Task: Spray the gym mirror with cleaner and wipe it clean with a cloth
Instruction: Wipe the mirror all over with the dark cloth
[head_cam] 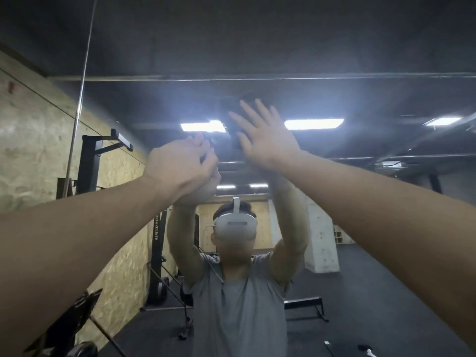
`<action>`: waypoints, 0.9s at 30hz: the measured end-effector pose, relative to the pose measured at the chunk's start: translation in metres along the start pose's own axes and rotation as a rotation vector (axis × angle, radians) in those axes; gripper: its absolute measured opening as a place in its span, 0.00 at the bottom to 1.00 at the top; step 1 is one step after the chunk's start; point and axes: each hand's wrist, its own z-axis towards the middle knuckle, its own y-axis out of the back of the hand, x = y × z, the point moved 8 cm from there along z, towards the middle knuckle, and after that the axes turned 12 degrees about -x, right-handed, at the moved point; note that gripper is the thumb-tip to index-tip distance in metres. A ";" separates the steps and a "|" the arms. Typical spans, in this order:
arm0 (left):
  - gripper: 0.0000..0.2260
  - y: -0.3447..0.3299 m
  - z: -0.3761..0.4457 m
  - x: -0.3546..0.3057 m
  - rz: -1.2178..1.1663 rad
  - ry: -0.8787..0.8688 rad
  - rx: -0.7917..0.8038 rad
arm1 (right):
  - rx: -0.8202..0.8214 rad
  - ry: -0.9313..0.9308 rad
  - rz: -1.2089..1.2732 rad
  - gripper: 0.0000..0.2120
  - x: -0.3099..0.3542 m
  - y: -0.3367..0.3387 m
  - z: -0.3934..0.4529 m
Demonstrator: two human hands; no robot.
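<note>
Both arms reach up toward the mirror, which fills the view and shows the person in a grey T-shirt and a white headset, arms raised. The right hand is spread flat, fingers straight and apart, pressing a dark cloth against the glass high up, just under the mirror's top edge; the cloth shows above and to the left of the fingers, partly over a reflected ceiling light. The left hand is lower and just left of the right, its fingers curled round something small and dark at its far side. It may be the sprayer, but too little shows to tell. The hand meets its own reflection close to the glass. A vertical seam in the mirror runs down the left. Left of it are a plywood wall and a black rack. The reflection shows a dark floor, a low black bench and a white pillar.
</note>
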 end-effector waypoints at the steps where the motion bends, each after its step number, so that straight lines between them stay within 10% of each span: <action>1: 0.14 0.001 0.002 0.000 0.011 0.008 0.011 | -0.024 -0.085 -0.006 0.26 -0.020 0.003 -0.008; 10: 0.18 -0.002 0.006 -0.001 0.159 -0.103 -0.002 | -0.104 -0.519 -0.029 0.28 -0.097 0.018 0.013; 20: 0.36 -0.003 0.007 0.005 0.127 -0.098 -0.003 | 0.049 0.185 0.018 0.27 0.039 -0.006 0.047; 27: 0.18 -0.001 0.003 0.004 0.182 -0.214 0.002 | -0.139 -0.405 -0.038 0.28 -0.074 0.012 0.026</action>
